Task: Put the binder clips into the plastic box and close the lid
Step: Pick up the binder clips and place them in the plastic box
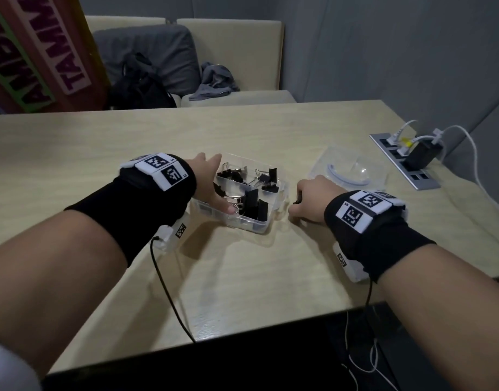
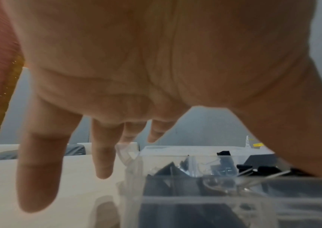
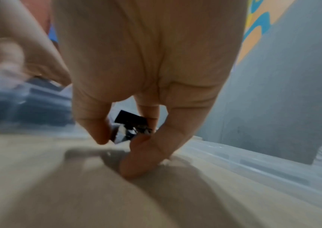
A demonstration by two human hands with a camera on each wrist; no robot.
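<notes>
A clear plastic box (image 1: 273, 206) stands open on the table, with several black binder clips (image 1: 254, 198) inside. My left hand (image 1: 213, 183) straddles its left wall: the straight fingers (image 2: 101, 162) hang outside over the table and the thumb reaches over the clips. It holds nothing. Just right of the box, my right hand (image 1: 295, 206) is down on the table, thumb and fingers pinching one small black binder clip (image 3: 132, 119). The clear lid (image 1: 350, 170), with a white curved handle, lies flat behind my right hand.
A power strip (image 1: 406, 162) with plugs, a black charger and white cables is set into the wooden table (image 1: 242, 277) at the far right. Thin cables run from both wrists over the front edge. Behind the table, a bench holds a black bag (image 1: 141, 86) and grey cloth.
</notes>
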